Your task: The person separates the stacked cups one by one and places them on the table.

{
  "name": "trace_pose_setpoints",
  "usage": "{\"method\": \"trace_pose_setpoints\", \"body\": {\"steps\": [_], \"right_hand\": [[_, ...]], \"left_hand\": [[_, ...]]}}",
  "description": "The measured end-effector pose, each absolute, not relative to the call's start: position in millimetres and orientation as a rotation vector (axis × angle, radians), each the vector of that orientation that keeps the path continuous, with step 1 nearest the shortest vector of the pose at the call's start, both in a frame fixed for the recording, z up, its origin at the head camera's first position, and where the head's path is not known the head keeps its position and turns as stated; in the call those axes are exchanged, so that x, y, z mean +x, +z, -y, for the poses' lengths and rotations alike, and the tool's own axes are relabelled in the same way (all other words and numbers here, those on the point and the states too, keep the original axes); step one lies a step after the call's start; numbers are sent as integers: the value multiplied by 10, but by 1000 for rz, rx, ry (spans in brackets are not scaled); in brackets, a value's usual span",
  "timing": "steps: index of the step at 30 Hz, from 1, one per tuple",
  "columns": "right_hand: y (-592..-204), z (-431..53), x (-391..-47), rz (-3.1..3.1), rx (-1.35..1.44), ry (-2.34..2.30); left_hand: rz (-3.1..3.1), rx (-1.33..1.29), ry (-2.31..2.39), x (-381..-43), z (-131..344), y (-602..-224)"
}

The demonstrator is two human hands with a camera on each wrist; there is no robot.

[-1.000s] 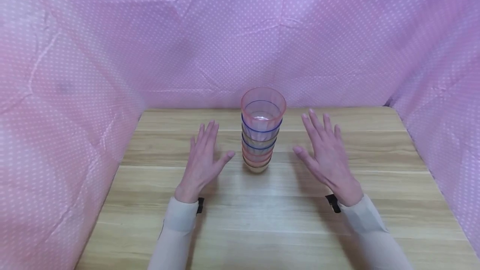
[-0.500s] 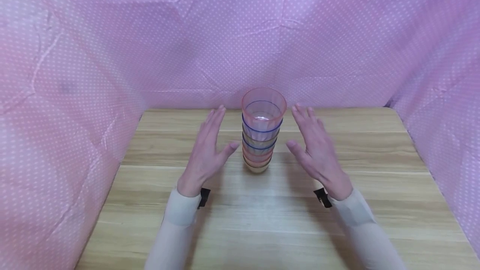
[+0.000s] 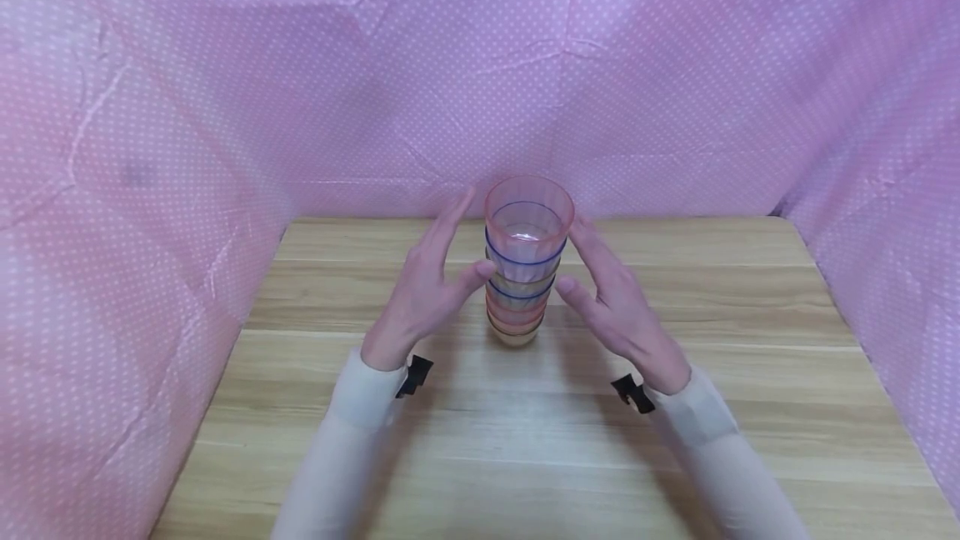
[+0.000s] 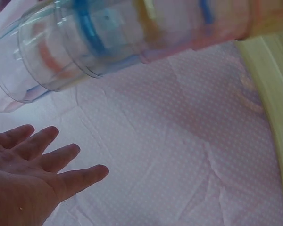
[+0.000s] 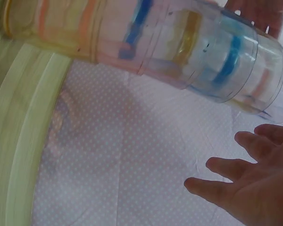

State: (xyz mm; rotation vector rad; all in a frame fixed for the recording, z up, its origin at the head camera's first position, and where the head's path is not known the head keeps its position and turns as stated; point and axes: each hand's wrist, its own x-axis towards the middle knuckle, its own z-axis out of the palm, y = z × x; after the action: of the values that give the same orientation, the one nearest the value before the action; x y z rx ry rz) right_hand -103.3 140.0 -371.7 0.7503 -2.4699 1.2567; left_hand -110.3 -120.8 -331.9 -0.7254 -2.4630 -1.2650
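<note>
A tall stack of nested clear plastic cups [image 3: 525, 269] stands upright on the table, with pink, blue and yellowish rims and bands. My left hand [image 3: 427, 286] is at the stack's left side, fingers straight and thumb tip right at the cups' edge. On the other side my right hand [image 3: 615, 302] has its fingertips close to the top cup's rim, thumb apart from the fingers. In the left wrist view a gap shows between the fingers [image 4: 85, 176] and the stack [image 4: 118, 42]. The right wrist view shows a gap below the stack [image 5: 179, 52] too.
The wooden table [image 3: 525, 457] reaches back to a pink polka-dot cloth [image 3: 420, 90] that hangs behind it and along both sides. A black strap piece [image 3: 415, 376] sits at the left wrist and another black piece [image 3: 633, 394] at the right wrist.
Both hands have moved inward from either side and farther forward, closing in on the stack of cups. The stack has stayed in place.
</note>
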Motion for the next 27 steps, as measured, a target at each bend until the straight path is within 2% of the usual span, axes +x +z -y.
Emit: {"method": "trace_pose_setpoints", "body": {"steps": [27], "right_hand": [[-3565, -1243, -1065, 2515, 622, 1551]], "left_hand": [[2607, -764, -1391, -1300, 1032, -2942]]}}
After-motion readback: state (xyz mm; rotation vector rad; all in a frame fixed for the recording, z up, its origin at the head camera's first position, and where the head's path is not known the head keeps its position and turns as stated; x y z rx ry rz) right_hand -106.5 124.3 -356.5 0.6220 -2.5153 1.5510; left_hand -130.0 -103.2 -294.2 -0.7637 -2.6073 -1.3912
